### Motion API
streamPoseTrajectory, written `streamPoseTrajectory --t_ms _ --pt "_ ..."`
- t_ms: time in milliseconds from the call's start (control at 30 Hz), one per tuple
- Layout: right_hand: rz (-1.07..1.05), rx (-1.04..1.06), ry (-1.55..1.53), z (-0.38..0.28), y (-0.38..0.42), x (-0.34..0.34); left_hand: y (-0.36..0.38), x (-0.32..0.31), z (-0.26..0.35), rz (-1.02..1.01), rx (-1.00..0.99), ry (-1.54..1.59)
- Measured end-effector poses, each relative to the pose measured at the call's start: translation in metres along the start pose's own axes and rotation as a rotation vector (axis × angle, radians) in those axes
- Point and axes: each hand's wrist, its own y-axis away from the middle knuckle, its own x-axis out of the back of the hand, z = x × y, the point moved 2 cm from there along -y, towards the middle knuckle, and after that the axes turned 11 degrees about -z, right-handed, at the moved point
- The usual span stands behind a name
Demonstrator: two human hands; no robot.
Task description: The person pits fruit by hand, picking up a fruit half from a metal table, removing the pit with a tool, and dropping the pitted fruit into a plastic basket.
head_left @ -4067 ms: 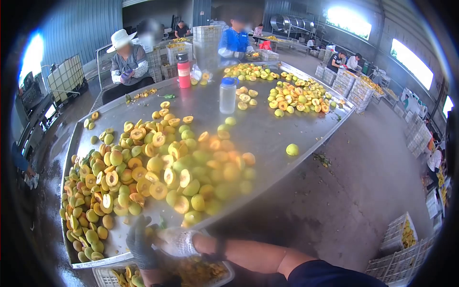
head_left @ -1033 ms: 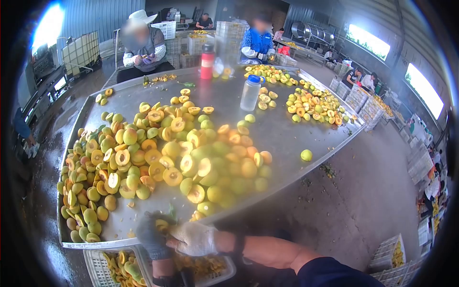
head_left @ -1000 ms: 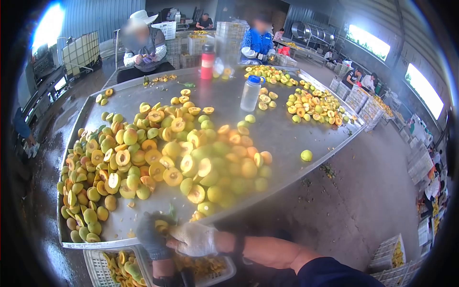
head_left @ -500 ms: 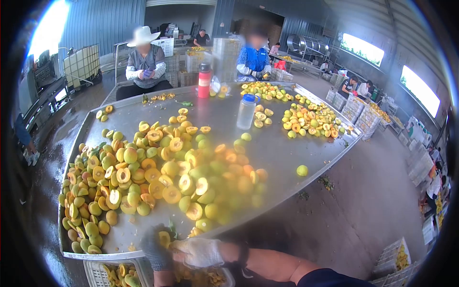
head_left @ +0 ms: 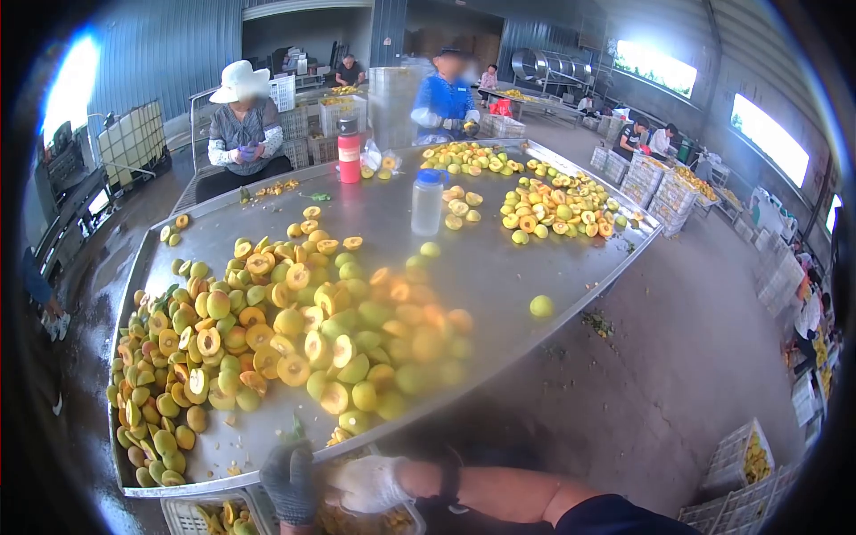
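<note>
At the table's near edge my left hand (head_left: 290,484), in a dark grey glove, has its fingers curled; what they hold, if anything, cannot be made out. Close beside it on the right is my right hand (head_left: 366,484) in a white glove, its fingertips blurred and pointing toward the left hand. Both are above a crate of cut pieces (head_left: 357,521). Beyond them, a large heap of halved yellow-green fruit (head_left: 259,334) covers the left and middle of the metal table (head_left: 499,267). A blurred patch hides part of the heap's right side.
A clear bottle with a blue lid (head_left: 428,203) and a red bottle (head_left: 349,156) stand on the table. A second fruit pile (head_left: 562,207) lies farther back. Two co-workers (head_left: 245,134) (head_left: 446,100) are at the far side. Another crate (head_left: 223,513) stands below the near edge.
The view has shifted, so the table's contents appear farther left. The fruit half seen between my hands is no longer visible. The co-worker in blue has a changed head and arm posture.
</note>
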Motion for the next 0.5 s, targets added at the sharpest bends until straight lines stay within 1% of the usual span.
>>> streamPoseTrajectory --t_ms 100,167,200,267,300,333,367,400,433,467,500 --pt "0.016 -0.086 0.004 -0.016 0.01 0.007 0.006 0.001 -0.005 -0.022 -0.022 -0.103" --pt "0.018 -0.105 0.023 -0.02 0.012 0.01 0.005 -0.002 0.003 -0.045 -0.171 -0.244" --pt "-0.021 -0.135 0.01 -0.024 0.013 0.012 0.004 -0.003 0.007 -0.054 -0.247 -0.314" --pt "-0.103 -0.193 -0.017 -0.032 0.014 0.016 0.004 -0.001 0.003 -0.051 -0.203 -0.268" --pt "-0.081 -0.18 0.036 -0.03 0.015 0.013 0.002 0.001 0.003 -0.046 -0.185 -0.245" --pt "-0.056 -0.164 0.099 -0.027 0.015 0.009 0.002 0.003 0.007 -0.032 -0.24 -0.363" --pt "0.037 -0.168 0.109 -0.031 0.019 0.006 0.003 0.007 0.024 -0.015 -0.294 -0.483" --pt "-0.093 -0.293 0.193 -0.031 0.014 0.005 0.004 0.01 0.035 -0.003 -0.342 -0.606" --pt "-0.149 -0.322 0.221 -0.032 0.016 0.006 0.004 0.015 0.025 -0.027 -0.23 -0.421" --pt "-0.21 -0.353 0.244 -0.04 0.021 0.011 0.006 0.016 0.027 -0.021 -0.253 -0.442" --pt "-0.216 -0.37 0.235 -0.045 0.021 0.013 0.009 0.015 0.029 -0.016 -0.274 -0.459"
